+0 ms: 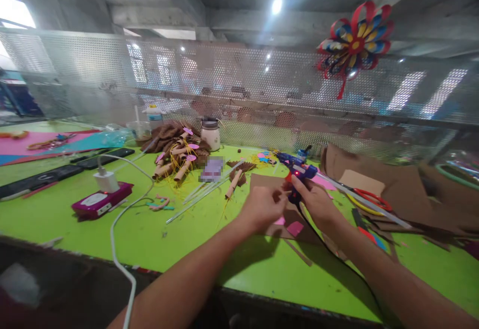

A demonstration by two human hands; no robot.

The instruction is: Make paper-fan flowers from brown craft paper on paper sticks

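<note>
A dark blue hot glue gun (299, 170) with a small red light is gripped by my right hand (314, 201), its nozzle pointing away to the upper left. My left hand (263, 208) is close beside the gun's handle, fingers pinched together; what they hold, if anything, is hidden. Under both hands lies a brown paper sheet (262, 181) with a pink paper scrap (295, 228) on it. Left of my hands, a rolled brown paper tube (234, 184) rests by a fan-folded brown paper piece (243, 165). Clear glue sticks (205, 189) lie near them.
A heap of brown crepe pieces and tubes (183, 157) sits at the back, beside a jar (210, 133). A purple power strip (101, 201) with a white cable stands left. Red-handled scissors (372, 199) and brown sheets (404, 184) lie right. A paper flower (355, 44) hangs on the mesh partition.
</note>
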